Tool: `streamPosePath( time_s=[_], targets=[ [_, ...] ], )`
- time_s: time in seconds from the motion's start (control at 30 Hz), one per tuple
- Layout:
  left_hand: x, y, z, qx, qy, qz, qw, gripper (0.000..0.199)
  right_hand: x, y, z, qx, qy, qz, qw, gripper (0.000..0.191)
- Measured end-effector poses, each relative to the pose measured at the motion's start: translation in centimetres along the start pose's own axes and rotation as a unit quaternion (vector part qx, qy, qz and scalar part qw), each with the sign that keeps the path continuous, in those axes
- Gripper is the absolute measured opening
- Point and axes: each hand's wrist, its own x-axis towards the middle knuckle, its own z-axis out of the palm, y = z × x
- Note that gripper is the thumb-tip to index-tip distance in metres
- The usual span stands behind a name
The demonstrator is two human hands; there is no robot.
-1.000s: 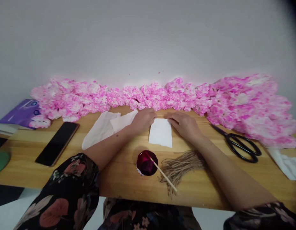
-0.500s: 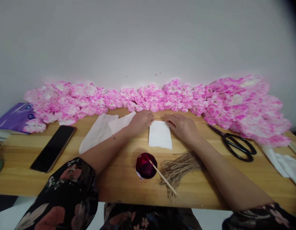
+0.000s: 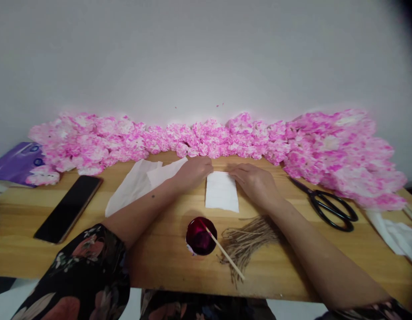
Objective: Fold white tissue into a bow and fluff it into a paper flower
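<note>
A folded white tissue point(image 3: 222, 191) lies flat on the wooden table between my hands. My left hand point(image 3: 196, 172) is at its upper left corner, fingers pressed together and partly hidden behind the hand. My right hand point(image 3: 248, 177) touches the upper right corner with bent fingers close together. Below the tissue stands a small cup of dark red liquid point(image 3: 201, 236), with a thin wooden stick point(image 3: 226, 254) leaning out of it. Beside the cup lies a bundle of brown strings point(image 3: 249, 240). Thin white sheets point(image 3: 134, 184) lie partly under my left forearm.
Pink and white paper flowers point(image 3: 209, 138) line the table's back edge point(image 3: 159, 156). A phone point(image 3: 69, 209) and a purple packet point(image 3: 17, 162) are at the left. Black-handled scissors point(image 3: 332, 210) and a crumpled white tissue point(image 3: 392, 233) lie at the right.
The view has shifted slightly, so most things sit a little lower in the picture. Both hands remain at the tissue's upper corners, with little finger movement.
</note>
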Motion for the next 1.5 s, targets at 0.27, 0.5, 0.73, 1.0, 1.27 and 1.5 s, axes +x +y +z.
streamPosePath(
  time_s=[0.27, 0.5, 0.73, 1.0, 1.27, 1.5],
  targets=[
    [0.3, 1.2, -1.4, -0.116, -0.014, -0.15, 0.982, 0.02, 0.1, -0.1, -0.3, 0.0, -0.003, -0.006, 1.0, 0.024],
    [0.1, 0.7, -0.8, -0.037, -0.011, -0.035, 0.999, 0.024, 0.4, 0.1, -0.3, 0.051, 0.013, 0.012, 0.999, 0.025],
    [0.0, -0.1, 0.7, -0.117, 0.074, -0.034, 0.99, 0.019, 0.9, 1.1, -1.0, 0.135, -0.003, 0.051, 0.99, 0.018],
    [0.0, 0.2, 0.7, -0.179, 0.077, -0.08, 0.978, 0.016, 0.6, 1.5, -0.8, 0.156, -0.017, 0.058, 0.986, 0.017],
    [0.0, 0.0, 1.0, -0.169, 0.083, -0.054, 0.981, 0.019, 0.6, 0.9, -1.2, 0.179, -0.019, 0.041, 0.983, 0.018],
    [-0.1, -0.1, 0.9, -0.178, 0.087, -0.044, 0.979, 0.02, 0.7, 0.7, -0.3, 0.124, -0.002, 0.09, 0.988, 0.022]
  ],
)
